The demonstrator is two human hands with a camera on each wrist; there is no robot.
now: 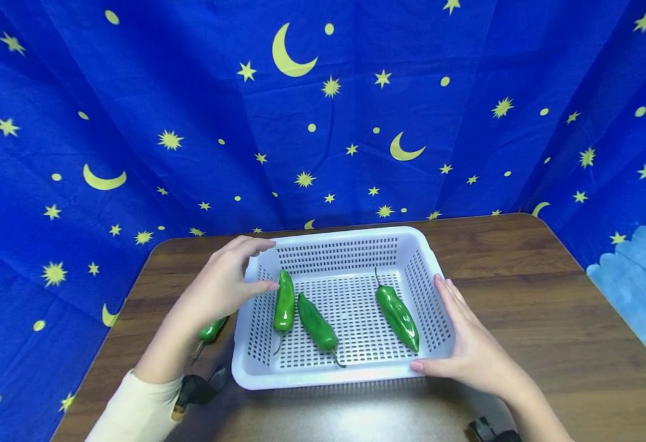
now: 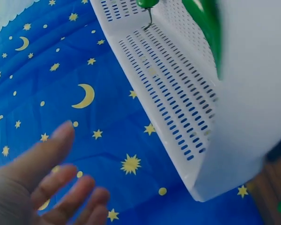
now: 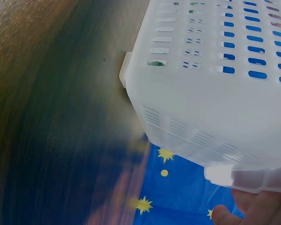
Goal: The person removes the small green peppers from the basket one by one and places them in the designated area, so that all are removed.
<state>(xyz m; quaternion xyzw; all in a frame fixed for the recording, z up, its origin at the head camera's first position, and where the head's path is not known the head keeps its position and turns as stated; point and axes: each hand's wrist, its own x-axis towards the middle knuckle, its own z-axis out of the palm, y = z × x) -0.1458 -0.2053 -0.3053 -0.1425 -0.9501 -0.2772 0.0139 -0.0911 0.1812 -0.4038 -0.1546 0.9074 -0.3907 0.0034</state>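
Note:
A white perforated plastic basket (image 1: 323, 372) holds three green peppers: one pepper (image 1: 284, 304) by the left wall, a second pepper (image 1: 317, 322) beside it, and a third pepper (image 1: 397, 313) toward the right. My right hand (image 1: 474, 347) holds the basket's right front corner, thumb on the front rim and fingers along the right side. At the left rim hovers my left hand (image 1: 220, 285), its fingers spread and thumb apart, holding nothing. In the left wrist view this hand (image 2: 61, 187) appears apart from the basket. Another green pepper (image 1: 211, 331) lies outside on the left, partly hidden by my left forearm.
The basket is over a brown wooden table (image 1: 527, 294). A blue cloth (image 1: 323, 123) with yellow moons and stars hangs behind and around it. Dark wrist straps are on both arms, and a light blue cloud-edged fabric (image 1: 640, 282) shows at the far right.

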